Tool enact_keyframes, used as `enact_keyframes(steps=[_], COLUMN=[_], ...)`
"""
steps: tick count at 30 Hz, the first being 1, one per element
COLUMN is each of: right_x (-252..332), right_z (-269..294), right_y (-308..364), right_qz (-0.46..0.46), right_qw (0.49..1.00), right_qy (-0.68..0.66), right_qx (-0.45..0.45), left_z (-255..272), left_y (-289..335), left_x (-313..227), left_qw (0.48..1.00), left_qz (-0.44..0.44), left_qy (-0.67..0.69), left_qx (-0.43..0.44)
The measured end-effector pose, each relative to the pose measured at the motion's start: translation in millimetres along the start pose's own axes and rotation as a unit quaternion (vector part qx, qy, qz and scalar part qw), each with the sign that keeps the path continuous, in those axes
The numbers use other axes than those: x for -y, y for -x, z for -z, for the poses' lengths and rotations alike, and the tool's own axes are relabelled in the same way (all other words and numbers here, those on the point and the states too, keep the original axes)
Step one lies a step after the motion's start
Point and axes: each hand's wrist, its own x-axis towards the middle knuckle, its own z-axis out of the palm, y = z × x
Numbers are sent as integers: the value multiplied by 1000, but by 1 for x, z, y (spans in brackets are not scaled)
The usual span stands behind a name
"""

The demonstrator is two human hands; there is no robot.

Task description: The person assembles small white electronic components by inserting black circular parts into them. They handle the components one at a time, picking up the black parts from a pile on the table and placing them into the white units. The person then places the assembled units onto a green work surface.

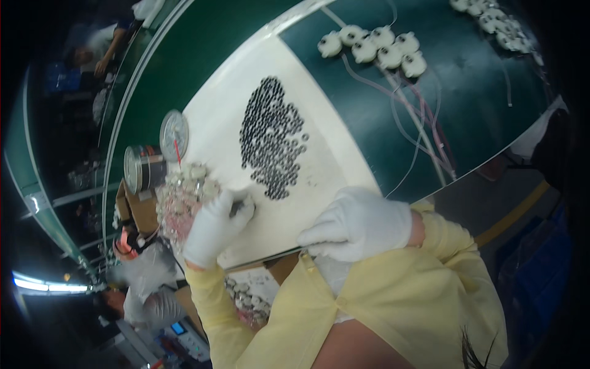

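My left hand (215, 229), in a white glove, is closed with thumb and fingertips together beside a heap of small pale parts with pinkish wires (178, 200). A small greyish thing shows at its fingertips, too unclear to name. My right hand (359, 226), also gloved, is at the near edge of the white board (332, 154). Its fingers are bent and pressed together, and whatever they may hold is hidden. Beyond both hands, many small dark round pieces (270, 135) lie spread on the board.
Several pale round animal-shaped pieces with wires (378, 46) lie on the green table (332, 74), with more at far right. At left stand a tin can (142, 167), its round lid (174, 134) and a cardboard box (140, 209). Other people work at far left.
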Motion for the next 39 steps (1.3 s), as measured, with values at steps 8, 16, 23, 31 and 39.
enact_keyframes(steps=[8,16,23,31,39], right_x=[15,39,34,22,-11], right_z=[-11,-5,32,178,205], right_y=[-31,-44,-14,28,21], right_qz=[-46,-96,-70,-361,-343], right_qw=[993,993,976,823,848], right_qy=[91,33,25,422,383], right_qx=[-56,-57,-205,-122,-128], left_z=[-51,-37,-55,-55,-28], left_y=[46,58,30,26,24], left_x=[-20,-72,-78,-69,-25], left_qw=[934,875,878,893,930], left_qz=[16,1,-219,-307,-211], left_qy=[312,477,416,325,165], left_qx=[-174,-77,94,48,-250])
